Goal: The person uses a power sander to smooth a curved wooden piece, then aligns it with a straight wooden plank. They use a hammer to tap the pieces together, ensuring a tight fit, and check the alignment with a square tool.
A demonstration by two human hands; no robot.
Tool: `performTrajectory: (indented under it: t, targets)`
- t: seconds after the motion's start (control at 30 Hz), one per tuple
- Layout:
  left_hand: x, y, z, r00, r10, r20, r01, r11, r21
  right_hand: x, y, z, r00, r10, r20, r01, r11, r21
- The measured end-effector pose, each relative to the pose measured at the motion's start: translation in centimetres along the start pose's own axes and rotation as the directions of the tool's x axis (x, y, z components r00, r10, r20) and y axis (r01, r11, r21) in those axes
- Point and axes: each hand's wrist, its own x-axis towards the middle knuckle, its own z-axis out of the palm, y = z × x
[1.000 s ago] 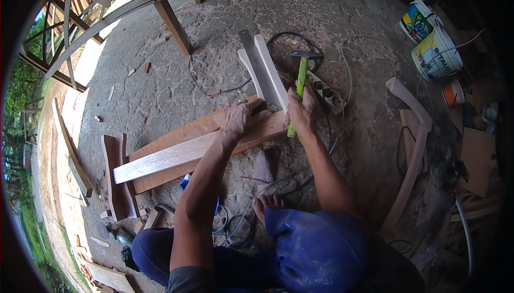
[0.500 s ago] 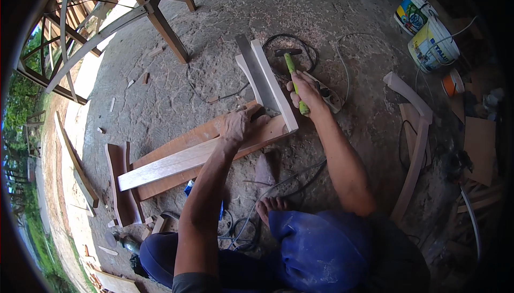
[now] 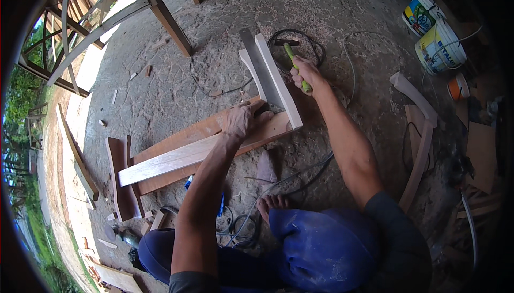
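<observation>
A wooden frame lies on the floor in front of me. Its long pale rail runs from a curved end piece at the left to a crosspiece at the right. My left hand is closed over the frame's boards close to that right joint. My right hand grips the green handle of a hammer, its dark head pointing away from me. The hammer is just right of the crosspiece and apart from it.
A coiled black cable lies beyond the hammer. Two buckets stand at the far right, near a curved wooden piece. A wooden trestle is at the far left. More cords and my bare foot are near the frame.
My right hand and the hammer have moved slightly farther from me. My left hand keeps its place on the frame. The whole view has shifted a little.
</observation>
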Motion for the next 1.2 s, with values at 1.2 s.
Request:
performTrajectory:
  t: [1.2]
  targets:
    - [-3.2, -5.9, -4.0, 0.979, -0.184, -0.085, 0.194, 0.973, 0.123, -8.6, 5.9, 7.1, 0.852, -0.482, -0.206, 0.415, 0.86, -0.297]
